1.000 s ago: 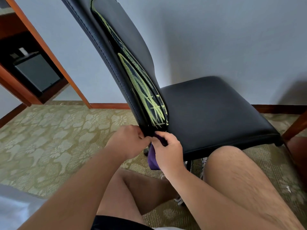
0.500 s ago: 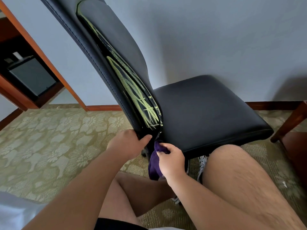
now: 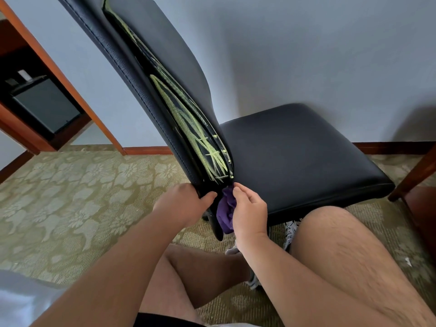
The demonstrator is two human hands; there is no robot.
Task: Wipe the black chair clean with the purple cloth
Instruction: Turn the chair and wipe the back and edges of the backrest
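Your left hand grips the backrest edge of the black chair; your right hand pinches the purple cloth. The yellow scribbles are unwiped; the next move likely needs firm upward strokes

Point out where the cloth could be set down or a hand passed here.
The seat of the black chair is bare, bordered by the scribbled backrest, the wall and the knee. The carpet is open between backrest and wooden frame. Crowded: the backrest's lower end, where the left hand grips the edge and the right hand holds the purple cloth.
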